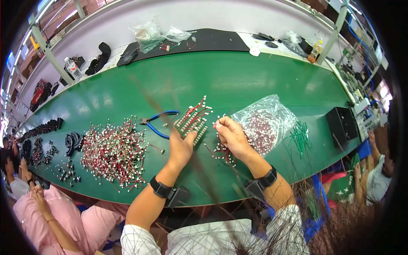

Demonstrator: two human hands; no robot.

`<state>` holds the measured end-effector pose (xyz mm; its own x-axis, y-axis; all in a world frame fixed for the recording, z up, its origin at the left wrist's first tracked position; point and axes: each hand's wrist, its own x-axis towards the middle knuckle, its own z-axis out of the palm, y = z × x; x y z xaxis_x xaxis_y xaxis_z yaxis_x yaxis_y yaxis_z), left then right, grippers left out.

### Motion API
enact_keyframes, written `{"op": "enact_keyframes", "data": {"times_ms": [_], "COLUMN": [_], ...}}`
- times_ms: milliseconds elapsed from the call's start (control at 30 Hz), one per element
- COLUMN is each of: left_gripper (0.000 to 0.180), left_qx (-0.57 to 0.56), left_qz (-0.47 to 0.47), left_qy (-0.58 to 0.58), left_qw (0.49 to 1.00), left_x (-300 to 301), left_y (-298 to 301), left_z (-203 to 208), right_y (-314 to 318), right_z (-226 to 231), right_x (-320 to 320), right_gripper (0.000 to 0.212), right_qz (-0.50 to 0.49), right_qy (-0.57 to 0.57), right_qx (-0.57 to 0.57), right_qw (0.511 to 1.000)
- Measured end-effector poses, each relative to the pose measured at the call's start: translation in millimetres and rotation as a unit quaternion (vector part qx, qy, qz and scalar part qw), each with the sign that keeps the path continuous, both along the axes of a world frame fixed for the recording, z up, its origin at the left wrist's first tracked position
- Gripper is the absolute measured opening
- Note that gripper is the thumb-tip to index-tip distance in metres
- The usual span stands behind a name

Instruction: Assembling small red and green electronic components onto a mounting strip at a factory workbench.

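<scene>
My left hand is closed on the lower edge of a small rectangular panel of circuit boards. Rows of pale parts cover it, and red wires with white connectors stick out from its upper right side. Just right of the panel, my right hand pinches a short wire with a white connector between thumb and fingertips. More red wires with white ends show under this hand; whether the palm grips them or they lie on the table, I cannot tell. Blue-handled cutters rest left of the panel.
A large heap of red-wired parts covers the green table at left. A clear plastic bag of wires, green wires and a black box lie to the right. A person in pink sits at lower left.
</scene>
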<state>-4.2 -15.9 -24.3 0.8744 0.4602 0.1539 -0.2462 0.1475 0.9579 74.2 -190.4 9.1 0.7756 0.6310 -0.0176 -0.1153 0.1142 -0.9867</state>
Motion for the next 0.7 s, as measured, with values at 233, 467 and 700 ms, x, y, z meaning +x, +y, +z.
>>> {"op": "enact_keyframes", "data": {"times_ms": [233, 467, 700], "left_gripper": [0.035, 0.036, 0.039], "left_qx": [0.012, -0.031, -0.034], "left_qz": [-0.032, -0.046, -0.061], "left_qy": [0.002, 0.021, 0.015], "left_qw": [0.999, 0.998, 0.997], "left_x": [-4, -5, -4], "left_y": [-7, -11, -10], "left_z": [8, 8, 7], "right_y": [1, 2, -1], "right_z": [-1, 4, -2], "right_x": [-6, -8, -4], "right_gripper": [0.014, 0.020, 0.020], "right_qz": [-0.004, -0.008, -0.039], "right_qy": [-0.078, -0.107, -0.125], "right_qx": [0.005, -0.040, -0.079], "right_qw": [0.997, 0.993, 0.988]}}
